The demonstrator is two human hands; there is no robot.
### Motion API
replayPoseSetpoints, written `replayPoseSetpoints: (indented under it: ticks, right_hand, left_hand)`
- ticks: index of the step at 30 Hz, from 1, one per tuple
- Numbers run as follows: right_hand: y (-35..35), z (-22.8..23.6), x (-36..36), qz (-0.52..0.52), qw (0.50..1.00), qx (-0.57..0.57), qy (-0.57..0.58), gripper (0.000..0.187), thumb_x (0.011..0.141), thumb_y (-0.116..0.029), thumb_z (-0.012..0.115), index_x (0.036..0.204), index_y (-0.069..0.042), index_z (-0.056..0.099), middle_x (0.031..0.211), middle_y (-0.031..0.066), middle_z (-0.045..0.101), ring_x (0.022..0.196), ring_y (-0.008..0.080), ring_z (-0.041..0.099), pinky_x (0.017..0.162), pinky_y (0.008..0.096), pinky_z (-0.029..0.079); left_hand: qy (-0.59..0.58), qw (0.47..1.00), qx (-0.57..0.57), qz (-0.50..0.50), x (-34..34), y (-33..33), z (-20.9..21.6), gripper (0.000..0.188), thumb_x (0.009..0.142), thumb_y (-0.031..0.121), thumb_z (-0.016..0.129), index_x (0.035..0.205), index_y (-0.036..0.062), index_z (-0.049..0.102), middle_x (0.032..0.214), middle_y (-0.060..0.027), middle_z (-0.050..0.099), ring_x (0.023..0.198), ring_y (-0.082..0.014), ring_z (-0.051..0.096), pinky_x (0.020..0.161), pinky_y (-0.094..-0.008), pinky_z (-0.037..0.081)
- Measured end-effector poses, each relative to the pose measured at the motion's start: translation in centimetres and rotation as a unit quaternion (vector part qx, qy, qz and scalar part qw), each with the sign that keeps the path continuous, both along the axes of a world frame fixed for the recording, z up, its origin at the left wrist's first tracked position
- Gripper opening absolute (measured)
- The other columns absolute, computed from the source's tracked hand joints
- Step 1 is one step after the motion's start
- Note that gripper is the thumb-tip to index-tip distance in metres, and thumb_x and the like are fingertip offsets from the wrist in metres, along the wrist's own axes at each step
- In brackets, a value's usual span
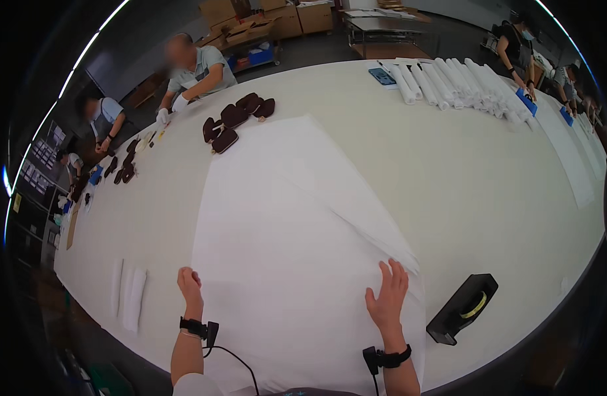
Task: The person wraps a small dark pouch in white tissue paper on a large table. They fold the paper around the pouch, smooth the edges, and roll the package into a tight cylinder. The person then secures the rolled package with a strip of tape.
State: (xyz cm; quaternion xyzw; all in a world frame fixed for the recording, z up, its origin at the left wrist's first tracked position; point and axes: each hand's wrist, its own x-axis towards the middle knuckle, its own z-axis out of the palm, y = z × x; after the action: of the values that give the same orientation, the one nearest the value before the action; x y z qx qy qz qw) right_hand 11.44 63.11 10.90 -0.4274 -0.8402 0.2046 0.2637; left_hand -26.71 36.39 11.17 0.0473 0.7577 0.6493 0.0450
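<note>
A large white sheet [284,244], thin paper or cloth, spreads over the table from its near edge toward the middle, with creases along its right side. At the sheet's left edge is my left hand [190,285], fingers curled in; whether they pinch the edge is hidden. My right hand [387,296] hovers over or rests on the sheet near its right edge, fingers stretched and apart, holding nothing. Both wrists wear black bands with cabled devices. Just right of the sheet stands a black tape dispenser [459,313] with a yellowish roll.
Small dark brown pouches [235,116] lie at the sheet's far end. White rolls [137,300] rest at left; many more white rolls [449,82] are piled far right beside a phone [383,76]. Co-workers stand around the big pale table [515,191]. Cardboard boxes [284,20] are behind.
</note>
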Motion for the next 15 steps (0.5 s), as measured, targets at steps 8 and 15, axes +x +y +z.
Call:
replayPoseSetpoints:
  ticks: [8, 15]
  right_hand:
    - [13.6, -4.5, -15.2, 0.132, 0.96, 0.189, -0.157, 0.05, 0.08, -0.004, 0.058, 0.128, -0.011, 0.047, 0.13, 0.0134, 0.046, 0.123, 0.0332, 0.043, 0.098, 0.0573, 0.035]
    - [27.1, -3.1, -13.6, 0.051, 0.996, -0.069, -0.04, 0.035, 0.066, -0.006, 0.069, 0.1, -0.006, 0.06, 0.08, 0.0121, 0.062, 0.074, 0.0287, 0.061, 0.065, 0.0355, 0.049]
  left_hand:
    - [-0.175, 0.908, -0.13, 0.358, 7.2, -32.2, -6.2, 0.023, 0.087, 0.023, 0.039, 0.066, 0.0124, 0.041, 0.049, -0.0012, 0.039, 0.034, -0.0124, 0.032, 0.032, -0.0269, 0.025]
    - [-0.262, 0.898, 0.066, 0.347, 11.2, -39.3, -11.5, 0.023, 0.085, 0.02, 0.043, 0.063, 0.0134, 0.042, 0.052, -0.0018, 0.043, 0.044, -0.016, 0.044, 0.04, -0.0302, 0.038]
